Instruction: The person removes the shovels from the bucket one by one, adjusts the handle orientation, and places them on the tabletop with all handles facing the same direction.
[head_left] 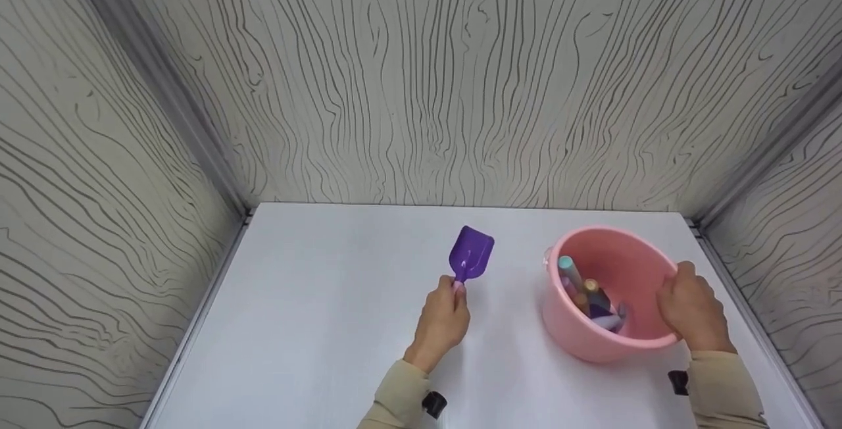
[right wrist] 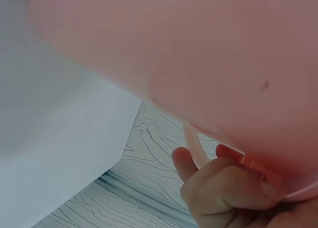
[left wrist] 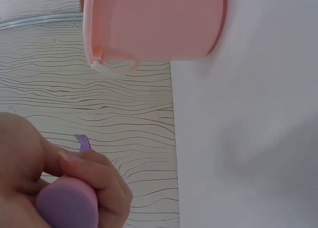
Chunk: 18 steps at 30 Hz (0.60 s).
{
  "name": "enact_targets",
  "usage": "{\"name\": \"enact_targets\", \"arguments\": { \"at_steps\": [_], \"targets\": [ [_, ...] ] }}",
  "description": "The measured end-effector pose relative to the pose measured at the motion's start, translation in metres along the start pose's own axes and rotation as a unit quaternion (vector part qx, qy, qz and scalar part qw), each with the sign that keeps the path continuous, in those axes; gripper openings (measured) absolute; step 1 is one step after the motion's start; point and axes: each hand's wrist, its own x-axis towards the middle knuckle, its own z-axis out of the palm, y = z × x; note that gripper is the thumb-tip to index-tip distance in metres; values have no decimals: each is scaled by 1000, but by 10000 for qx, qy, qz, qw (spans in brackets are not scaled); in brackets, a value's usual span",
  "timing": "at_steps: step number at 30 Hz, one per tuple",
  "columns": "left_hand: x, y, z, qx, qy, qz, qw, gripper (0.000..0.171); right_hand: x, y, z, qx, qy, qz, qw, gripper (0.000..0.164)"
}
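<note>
Head view: 3 pale wood-grain panels [head_left: 434, 87] around 1 flat white bench [head_left: 316, 324]. Toward the bench's right side, 1 round pink plastic-looking bucket [head_left: 566, 328], mouth upward; whether its base sits fully flat, cannot tell. Left wrist view adds 1 curved whitish handle [left wrist: 107, 70] at its rim.

2 hands. Right grip [head_left: 696, 307] is curled over the bucket's right rim, pinching it. Left grip [head_left: 441, 320] is curled round the pink handle of 1 purple plastic-looking shovel [head_left: 471, 252], scoop pointing away from the person, left of the bucket and apart from it.

Inside the bucket, heaped left: 1 lavender piece [head_left: 608, 322], 1 pale-teal cylinder [head_left: 568, 272], 1 small yellow-topped piece [head_left: 591, 285], others overlapping. At least 4; exact total hidden.

Handling, my judgement: keep the rim hold firm so the bucket cannot tip or slide; hold the shovel well down its handle, fingers off the scoop, scoop clear of the rim.
</note>
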Motion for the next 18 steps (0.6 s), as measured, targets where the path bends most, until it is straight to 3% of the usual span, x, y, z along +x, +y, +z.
{"name": "enact_targets", "arguments": {
  "at_steps": [11, 18],
  "targets": [
    [6, -35, 51, -645, -193, -793, 9946, 14, 0, -1, 0, -10, 94, -49, 9999, 49],
    [3, -44, 76, -850, -69, -966, 9917, 12, -2, -1, 0, 15, 48, 14, 10000, 50]
  ]
}}
